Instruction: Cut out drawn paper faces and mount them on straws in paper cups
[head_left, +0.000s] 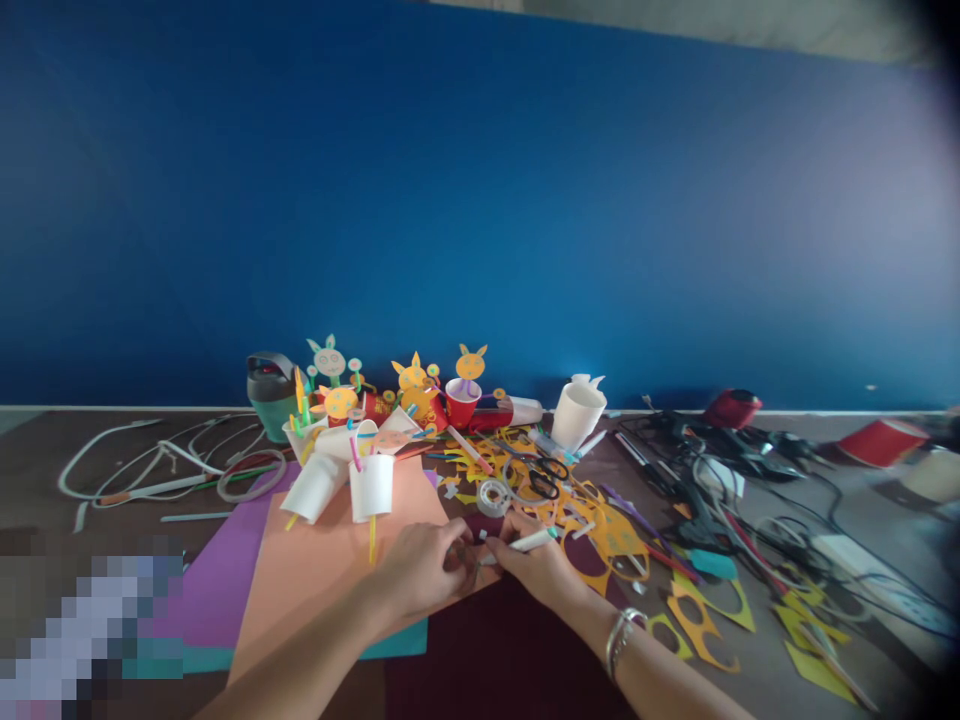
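At lower centre, right hand (540,572) pinches white marker (532,541), left hand (421,568) curled, hold unclear, steady bracing advisable.

A slim white plastic marker (534,541) is showing a green end. A broad rectangular peach paper sheet (300,570) is contrasting with a purple paper sheet (217,575), a teal paper sheet (405,639) and a dark maroon flat sheet (480,665). A round-headed orange paper rabbit (471,365) is bearing greenish markings. A tapered paper cup (454,411) is displaying red outside, white inside. A smooth wall panel (480,220) is shading from deep blue to greyish lilac.
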